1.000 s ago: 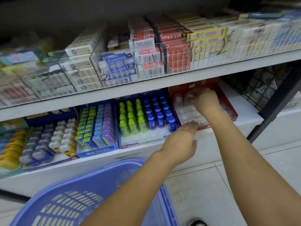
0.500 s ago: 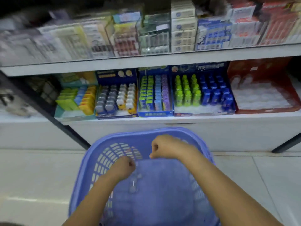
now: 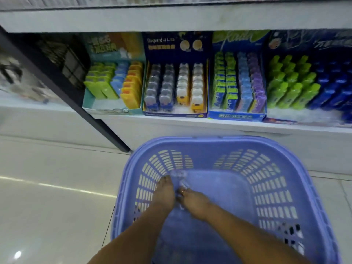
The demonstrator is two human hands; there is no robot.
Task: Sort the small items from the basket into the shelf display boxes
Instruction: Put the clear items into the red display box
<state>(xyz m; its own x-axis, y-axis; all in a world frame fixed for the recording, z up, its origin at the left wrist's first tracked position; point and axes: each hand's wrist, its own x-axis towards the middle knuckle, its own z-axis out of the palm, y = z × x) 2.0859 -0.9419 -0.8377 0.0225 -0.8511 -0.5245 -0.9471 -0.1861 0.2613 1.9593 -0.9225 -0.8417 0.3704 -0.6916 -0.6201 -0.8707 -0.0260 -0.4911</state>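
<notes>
A lilac plastic basket [image 3: 276,149] stands on the floor in front of the low shelf. Both my hands reach down to its floor near the far left corner. My left hand [image 3: 164,193] has its fingertips at a small clear item [image 3: 178,174]. My right hand [image 3: 194,201], with a ring on one finger, lies right beside it, its fingers at another clear piece [image 3: 184,185]. Blur hides whether either hand grips anything. On the shelf stand display boxes: a teal one [image 3: 114,92], a dark blue one [image 3: 175,86], a blue one [image 3: 237,84], and a box of green and blue bottles [image 3: 308,86].
A black slanted shelf post [image 3: 62,82] runs down to the floor left of the boxes. The white shelf edge [image 3: 190,121] is just beyond the basket. Glossy pale floor tiles [image 3: 57,197] lie to the left. An upper shelf board [image 3: 171,18] overhangs the boxes.
My hands left the red box on the shelf, came back over the basket, and have now dropped to its floor. My view swung left and down.
</notes>
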